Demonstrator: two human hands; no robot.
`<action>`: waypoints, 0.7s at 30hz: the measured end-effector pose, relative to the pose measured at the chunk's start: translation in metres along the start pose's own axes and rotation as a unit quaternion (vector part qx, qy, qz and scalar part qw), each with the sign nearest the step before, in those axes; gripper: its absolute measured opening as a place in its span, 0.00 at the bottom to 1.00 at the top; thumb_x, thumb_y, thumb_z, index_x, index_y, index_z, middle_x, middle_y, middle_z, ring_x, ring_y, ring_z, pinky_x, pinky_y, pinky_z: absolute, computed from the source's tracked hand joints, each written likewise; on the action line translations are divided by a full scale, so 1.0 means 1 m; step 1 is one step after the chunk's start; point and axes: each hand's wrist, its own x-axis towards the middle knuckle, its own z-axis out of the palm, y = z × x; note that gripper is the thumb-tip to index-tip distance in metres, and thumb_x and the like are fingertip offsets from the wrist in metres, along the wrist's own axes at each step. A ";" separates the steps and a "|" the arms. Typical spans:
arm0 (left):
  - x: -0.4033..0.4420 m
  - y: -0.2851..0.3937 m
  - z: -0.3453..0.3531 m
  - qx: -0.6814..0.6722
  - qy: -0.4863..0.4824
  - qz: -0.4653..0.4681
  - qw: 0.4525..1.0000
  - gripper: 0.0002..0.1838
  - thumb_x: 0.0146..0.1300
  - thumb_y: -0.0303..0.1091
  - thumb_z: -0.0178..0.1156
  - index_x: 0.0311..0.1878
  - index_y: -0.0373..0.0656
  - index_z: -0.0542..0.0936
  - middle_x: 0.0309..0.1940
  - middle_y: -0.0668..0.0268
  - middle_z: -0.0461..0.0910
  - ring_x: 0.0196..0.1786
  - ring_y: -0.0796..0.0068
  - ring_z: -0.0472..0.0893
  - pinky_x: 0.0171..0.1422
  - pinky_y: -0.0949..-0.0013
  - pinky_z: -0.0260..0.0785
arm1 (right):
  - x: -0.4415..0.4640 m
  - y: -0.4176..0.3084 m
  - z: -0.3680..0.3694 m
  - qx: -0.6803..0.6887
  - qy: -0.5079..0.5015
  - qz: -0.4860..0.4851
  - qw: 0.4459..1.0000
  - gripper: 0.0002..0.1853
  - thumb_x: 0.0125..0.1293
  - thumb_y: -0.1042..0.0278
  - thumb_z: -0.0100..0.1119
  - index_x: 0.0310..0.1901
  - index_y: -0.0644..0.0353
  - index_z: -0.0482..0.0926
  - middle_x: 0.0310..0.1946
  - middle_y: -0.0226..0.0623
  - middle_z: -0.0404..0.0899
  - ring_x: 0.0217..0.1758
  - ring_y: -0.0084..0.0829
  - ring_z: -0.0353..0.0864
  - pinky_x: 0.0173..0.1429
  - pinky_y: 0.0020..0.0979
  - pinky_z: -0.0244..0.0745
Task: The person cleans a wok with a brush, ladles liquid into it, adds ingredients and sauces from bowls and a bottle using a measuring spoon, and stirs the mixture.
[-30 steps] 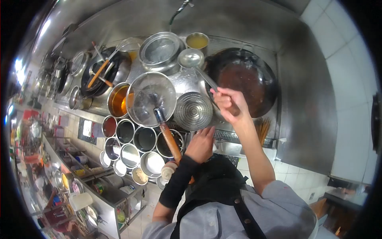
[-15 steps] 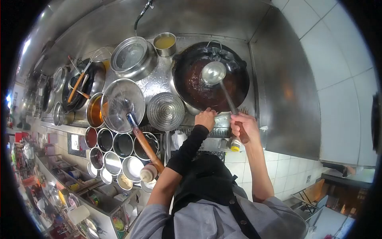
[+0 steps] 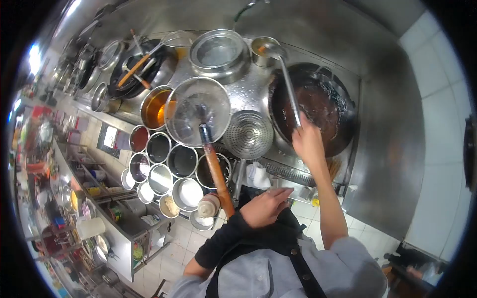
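Note:
My right hand (image 3: 309,141) is closed round the long metal handle of a ladle (image 3: 291,92), whose bowl is over the small steel pot (image 3: 259,55) at the back. Beneath that hand lies a black wok (image 3: 343,131) with dark reddish-brown liquid (image 3: 315,107) in it. My left hand (image 3: 266,207) is near my apron, its fingers apart and holding nothing. A perforated skimmer (image 3: 248,134) rests left of the wok. Beside it a round mesh strainer (image 3: 191,102) with a wooden handle (image 3: 216,174) lies over the pots.
A lidded steel pot (image 3: 217,49) stands at the back. Left are a pot of orange liquid (image 3: 155,104), a pan with utensils (image 3: 166,64) and several round seasoning containers (image 3: 182,160). A squeeze bottle (image 3: 208,204) and a white cloth (image 3: 258,175) are near the front edge.
The ladle has gone from over the wok to the small back pot. My left hand has drawn back from the stove edge toward my body. The camera view has shifted.

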 end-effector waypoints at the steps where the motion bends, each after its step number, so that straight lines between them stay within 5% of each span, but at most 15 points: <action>1: -0.016 0.004 -0.013 -0.009 0.015 -0.004 1.000 0.26 0.71 0.30 0.60 0.70 0.36 0.71 0.61 0.46 0.77 0.61 0.45 0.79 0.63 0.56 0.73 | 0.032 -0.011 0.018 0.040 -0.015 0.002 0.999 0.23 0.59 0.78 0.54 0.57 0.74 0.74 0.32 0.67 0.80 0.40 0.64 0.82 0.46 0.54 0.78; 4: -0.061 0.011 -0.045 0.005 0.085 -0.062 0.994 0.25 0.72 0.30 0.60 0.70 0.38 0.71 0.59 0.48 0.78 0.59 0.46 0.79 0.62 0.56 0.73 | 0.129 -0.020 0.096 0.087 -0.001 -0.022 0.996 0.15 0.55 0.76 0.56 0.43 0.75 0.80 0.33 0.68 0.80 0.42 0.66 0.82 0.50 0.54 0.78; 7: -0.098 0.020 -0.076 0.017 0.160 -0.120 0.980 0.25 0.71 0.28 0.60 0.70 0.39 0.72 0.57 0.49 0.79 0.57 0.46 0.80 0.60 0.57 0.73 | 0.209 -0.029 0.167 0.117 -0.067 0.062 0.989 0.11 0.54 0.75 0.57 0.34 0.77 0.79 0.30 0.65 0.82 0.39 0.61 0.85 0.48 0.52 0.79; 11: -0.139 0.007 -0.086 -0.007 0.234 -0.179 0.956 0.22 0.70 0.25 0.60 0.67 0.38 0.75 0.58 0.51 0.81 0.59 0.54 0.81 0.61 0.62 0.74 | 0.254 -0.065 0.197 0.245 -0.145 0.204 0.937 0.08 0.56 0.77 0.59 0.26 0.76 0.77 0.24 0.52 0.82 0.27 0.42 0.86 0.31 0.42 0.81; 13: -0.153 0.003 -0.085 -0.035 0.248 -0.203 0.946 0.21 0.71 0.23 0.59 0.66 0.37 0.76 0.62 0.54 0.80 0.62 0.61 0.81 0.62 0.64 0.75 | 0.260 -0.064 0.207 0.479 -0.146 0.271 0.822 0.07 0.58 0.79 0.59 0.24 0.69 0.75 0.21 0.44 0.78 0.22 0.33 0.81 0.26 0.33 0.77; 15: -0.158 0.003 -0.086 -0.055 0.254 -0.208 0.943 0.20 0.71 0.23 0.59 0.66 0.37 0.76 0.62 0.54 0.80 0.62 0.61 0.81 0.61 0.64 0.75 | 0.264 -0.054 0.207 0.680 -0.183 0.343 0.622 0.09 0.61 0.84 0.58 0.26 0.62 0.70 0.18 0.34 0.71 0.18 0.23 0.73 0.21 0.22 0.71; 18: -0.158 0.003 -0.087 -0.071 0.261 -0.198 0.942 0.22 0.70 0.25 0.60 0.67 0.39 0.76 0.58 0.50 0.81 0.60 0.52 0.81 0.63 0.61 0.73 | 0.250 -0.037 0.209 0.802 -0.171 0.329 0.469 0.08 0.63 0.84 0.58 0.31 0.65 0.68 0.21 0.33 0.69 0.18 0.22 0.71 0.21 0.20 0.70; 19: -0.158 0.004 -0.087 -0.075 0.261 -0.194 0.943 0.23 0.70 0.26 0.61 0.68 0.39 0.75 0.56 0.49 0.81 0.59 0.47 0.81 0.64 0.59 0.72 | 0.240 -0.040 0.201 0.802 -0.176 0.340 0.458 0.07 0.66 0.83 0.56 0.35 0.68 0.66 0.23 0.33 0.68 0.18 0.21 0.69 0.21 0.19 0.69; 21: -0.154 0.005 -0.089 -0.087 0.247 -0.194 0.945 0.22 0.71 0.23 0.59 0.67 0.38 0.76 0.61 0.53 0.79 0.60 0.59 0.81 0.62 0.64 0.74 | 0.224 -0.040 0.188 0.821 -0.196 0.338 0.415 0.07 0.67 0.83 0.56 0.35 0.68 0.66 0.24 0.33 0.68 0.18 0.21 0.69 0.21 0.19 0.69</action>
